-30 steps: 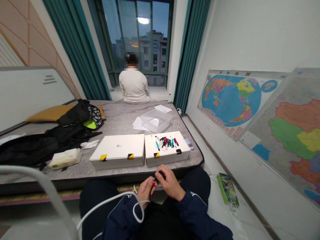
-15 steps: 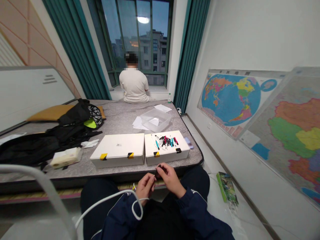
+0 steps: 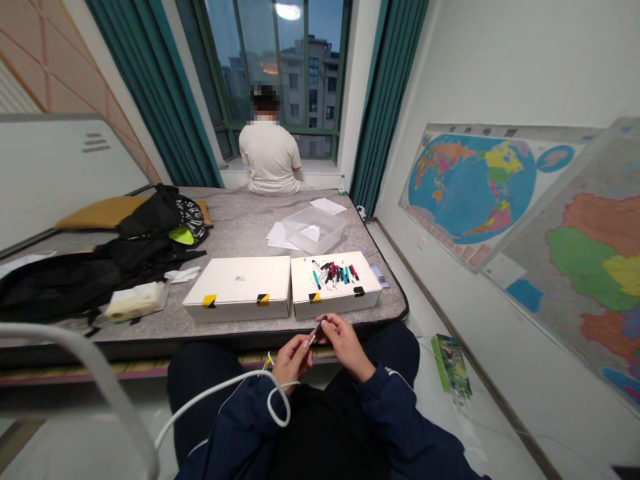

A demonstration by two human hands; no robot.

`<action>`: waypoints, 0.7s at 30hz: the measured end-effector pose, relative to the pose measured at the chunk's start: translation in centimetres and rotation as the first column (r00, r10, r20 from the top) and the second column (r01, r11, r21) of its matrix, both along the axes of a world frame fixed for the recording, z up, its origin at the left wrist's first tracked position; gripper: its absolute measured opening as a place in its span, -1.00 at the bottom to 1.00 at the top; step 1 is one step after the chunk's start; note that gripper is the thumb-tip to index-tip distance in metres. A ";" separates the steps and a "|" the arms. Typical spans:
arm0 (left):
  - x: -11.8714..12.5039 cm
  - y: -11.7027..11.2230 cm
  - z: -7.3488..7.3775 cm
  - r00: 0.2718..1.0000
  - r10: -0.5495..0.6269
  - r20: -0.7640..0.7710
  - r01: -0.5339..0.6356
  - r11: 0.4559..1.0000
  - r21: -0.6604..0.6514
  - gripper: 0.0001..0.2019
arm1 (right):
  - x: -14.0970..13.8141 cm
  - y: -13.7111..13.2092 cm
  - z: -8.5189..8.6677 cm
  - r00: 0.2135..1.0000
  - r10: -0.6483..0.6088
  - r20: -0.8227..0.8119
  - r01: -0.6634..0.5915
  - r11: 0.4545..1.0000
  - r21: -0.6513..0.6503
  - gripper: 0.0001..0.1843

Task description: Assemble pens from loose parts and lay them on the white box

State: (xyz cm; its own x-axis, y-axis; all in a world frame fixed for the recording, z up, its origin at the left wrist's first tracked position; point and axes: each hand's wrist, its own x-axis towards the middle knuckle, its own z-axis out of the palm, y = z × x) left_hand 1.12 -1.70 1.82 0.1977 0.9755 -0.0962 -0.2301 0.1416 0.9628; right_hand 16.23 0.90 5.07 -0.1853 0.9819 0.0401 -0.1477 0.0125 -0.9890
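The right hand (image 3: 346, 347) holds a dark pen-like piece (image 3: 319, 329) in a narrow pinch between thumb and fingers, in front of the body and short of the bed (image 3: 240, 230). The left hand (image 3: 289, 363), nearer the body and to the left, is also drawn to a narrow pinch, its fingertips on a thin pale rod (image 3: 313, 339) at the dark piece's near end. Whether the two are joined cannot be told.

The likeliest trouble is a drop: the parts are slim and only fingertips grip them, so a slip could send one into the gap between the knees, below both hands. Pulling or pushing off line could bend the rod. A white cable (image 3: 287, 415) loops by the left wrist and might snag and jerk that hand. On the right box (image 3: 307, 309), just beyond the right hand, loose pen parts (image 3: 337, 272) could roll if the box were knocked.

The dark piece and rod share one slanting long axis, from the left fingertips up and away to the right fingertips. The dark end points away from the body, towards the right box; the pale end points back at the left hand. Which end writes is too small to tell.
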 end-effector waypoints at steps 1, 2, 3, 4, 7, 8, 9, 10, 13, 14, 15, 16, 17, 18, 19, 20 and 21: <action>0.0 0.0 0.0 1.000 -0.005 -0.002 0.005 1.000 -0.006 -0.59 | -0.1 -0.1 0.1 1.000 0.004 -0.002 -0.004 1.000 -0.002 -0.60; -0.1 0.1 0.1 1.000 -0.012 -0.002 0.012 1.000 -0.014 -0.58 | -0.2 -0.2 0.2 1.000 0.009 -0.007 -0.009 1.000 -0.005 -0.61; -0.1 0.1 0.1 1.000 -0.017 -0.001 0.017 1.000 -0.020 -0.57 | -0.3 -0.2 0.4 1.000 0.015 -0.014 -0.015 1.000 -0.009 -0.61; -0.1 0.2 0.1 1.000 -0.018 -0.002 0.018 1.000 -0.021 -0.57 | -0.4 -0.3 0.5 1.000 0.019 -0.025 -0.019 1.000 -0.013 -0.61; -0.1 0.3 0.2 1.000 0.004 -0.016 -0.004 1.000 0.009 -0.57 | -0.6 -0.5 1.0 0.998 0.029 -0.049 -0.030 0.999 -0.019 -0.62; -0.1 0.4 0.2 1.000 0.014 -0.022 -0.014 1.000 0.019 -0.57 | -0.6 -0.5 1.1 0.998 0.029 -0.050 -0.029 0.999 -0.015 -0.62; -0.1 0.4 0.3 0.999 0.022 -0.026 -0.021 0.999 0.025 -0.57 | -0.6 -0.5 1.2 0.998 0.027 -0.051 -0.028 1.000 -0.010 -0.62; 0.0 0.4 0.3 0.999 0.024 -0.027 -0.024 0.999 0.024 -0.57 | -0.5 -0.5 1.2 0.998 0.024 -0.055 -0.025 1.000 -0.007 -0.63; 0.0 0.4 0.3 1.000 0.004 -0.012 -0.004 1.000 0.002 -0.59 | -0.3 -0.4 1.1 0.994 0.008 -0.108 -0.011 1.000 -0.029 -0.62; 0.0 0.4 0.2 1.000 -0.008 -0.006 0.008 1.000 -0.002 -0.60 | -0.3 -0.4 1.1 0.992 0.001 -0.129 -0.006 0.999 -0.041 -0.61; 0.0 0.5 0.1 1.000 -0.016 -0.003 0.016 1.000 0.001 -0.61 | -0.3 -0.4 1.1 0.989 -0.007 -0.145 -0.001 0.999 -0.054 -0.60; 0.0 0.5 0.1 1.000 -0.019 -0.004 0.019 1.000 0.011 -0.60 | -0.3 -0.3 1.0 0.988 -0.017 -0.156 0.007 0.998 -0.065 -0.60; 0.0 0.6 0.0 1.000 -0.017 -0.011 0.018 1.000 0.024 -0.60 | -0.3 -0.3 1.0 0.986 -0.027 -0.162 0.014 0.997 -0.077 -0.59; 0.0 0.7 -0.1 1.000 -0.012 -0.023 0.013 0.999 0.034 -0.59 | -0.3 -0.3 1.0 0.986 -0.035 -0.166 0.020 0.996 -0.089 -0.58; 0.0 0.7 -0.3 0.999 -0.005 -0.037 0.007 0.999 0.041 -0.58 | -0.3 -0.3 1.0 0.985 -0.039 -0.168 0.022 0.995 -0.102 -0.57; -0.1 0.8 -0.4 0.999 0.001 -0.048 0.001 0.999 0.043 -0.58 | -0.4 -0.4 1.0 0.985 -0.040 -0.171 0.021 0.993 -0.113 -0.57; -0.1 0.9 -0.5 0.998 0.003 -0.056 -0.001 0.999 0.039 -0.57 | -0.5 -0.4 1.0 0.984 -0.039 -0.172 0.018 0.992 -0.122 -0.56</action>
